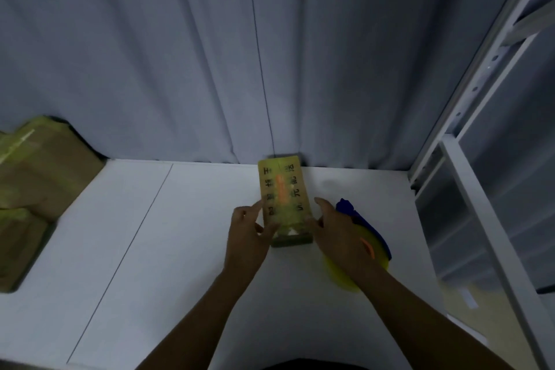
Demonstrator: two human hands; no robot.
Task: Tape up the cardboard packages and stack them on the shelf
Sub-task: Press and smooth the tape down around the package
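A small cardboard package (283, 189) wrapped in yellow tape with black characters and an orange stripe lies on the white shelf board (180, 234), its far end against the grey back wall. My left hand (247, 234) presses against the package's near left side with straight fingers. My right hand (336, 234) touches the near right edge with its thumb while it grips a blue tape dispenser (360, 219) with a yellow tape roll (336, 276), mostly hidden under the hand.
Several taped cardboard packages (39, 183) are stacked at the left end of the shelf. A white metal shelf upright (477, 93) and frame stand at the right. Grey corrugated panels (210, 69) close the back.
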